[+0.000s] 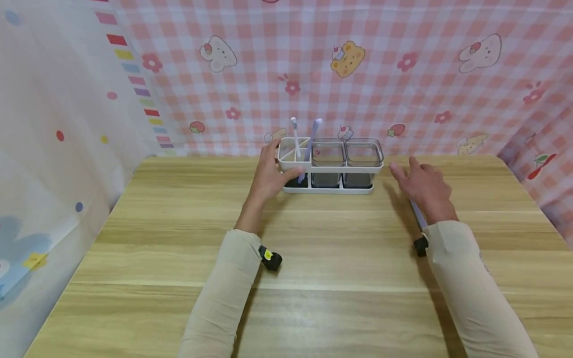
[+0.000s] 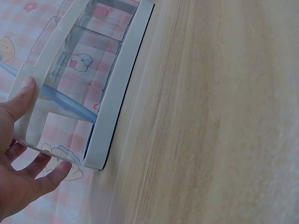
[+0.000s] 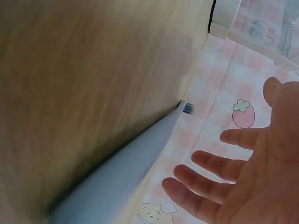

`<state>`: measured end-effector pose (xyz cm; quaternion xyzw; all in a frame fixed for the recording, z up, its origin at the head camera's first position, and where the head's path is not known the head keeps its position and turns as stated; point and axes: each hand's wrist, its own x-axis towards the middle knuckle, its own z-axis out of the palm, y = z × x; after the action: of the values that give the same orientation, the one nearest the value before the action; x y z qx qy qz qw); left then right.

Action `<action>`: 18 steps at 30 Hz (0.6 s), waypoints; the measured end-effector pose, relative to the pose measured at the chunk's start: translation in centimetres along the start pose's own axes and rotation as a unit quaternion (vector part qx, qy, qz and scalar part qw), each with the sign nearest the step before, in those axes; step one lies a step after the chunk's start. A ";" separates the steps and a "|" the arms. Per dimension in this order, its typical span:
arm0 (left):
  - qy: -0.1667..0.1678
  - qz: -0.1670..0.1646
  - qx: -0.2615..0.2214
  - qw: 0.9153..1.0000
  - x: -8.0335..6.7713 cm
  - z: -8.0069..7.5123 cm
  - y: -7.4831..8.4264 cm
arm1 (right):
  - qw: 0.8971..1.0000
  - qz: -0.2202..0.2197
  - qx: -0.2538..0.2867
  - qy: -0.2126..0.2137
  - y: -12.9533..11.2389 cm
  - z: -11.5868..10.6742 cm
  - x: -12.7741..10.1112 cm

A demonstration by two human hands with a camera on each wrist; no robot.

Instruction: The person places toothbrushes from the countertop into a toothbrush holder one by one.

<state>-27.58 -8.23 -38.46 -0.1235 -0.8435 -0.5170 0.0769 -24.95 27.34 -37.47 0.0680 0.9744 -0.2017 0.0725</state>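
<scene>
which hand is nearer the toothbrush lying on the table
Right. The right hand hovers open directly over the toothbrush on the table; the left hand is far off, holding the white holder.

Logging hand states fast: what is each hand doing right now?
Left hand: grips the left end of the white toothbrush holder.
Right hand: open, holding nothing, above a lilac toothbrush lying on the table.
</scene>
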 end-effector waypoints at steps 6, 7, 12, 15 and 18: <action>-0.001 0.002 -0.004 1.000 0.0 0.0 0.0 | 0.999 -0.043 0.007 -0.015 0.6 0.1 0.3; -0.002 0.000 -0.003 1.000 0.0 0.0 0.0 | 0.999 -0.048 0.008 -0.022 0.7 0.0 0.4; -0.005 -0.006 -0.001 1.000 -0.1 -0.1 0.1 | 0.998 -0.048 0.010 -0.035 1.3 -0.1 0.5; -0.006 -0.009 -0.002 1.000 -0.1 -0.1 0.2 | 0.998 -0.047 0.007 -0.030 1.6 -0.1 0.6; -0.007 -0.009 -0.003 1.000 -0.1 0.0 0.1 | 0.998 -0.049 0.005 -0.033 1.9 -0.1 0.7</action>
<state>-27.49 -8.17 -38.36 -0.1197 -0.8436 -0.5193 0.0659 -25.32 29.19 -38.18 0.0134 0.9727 -0.2117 0.0946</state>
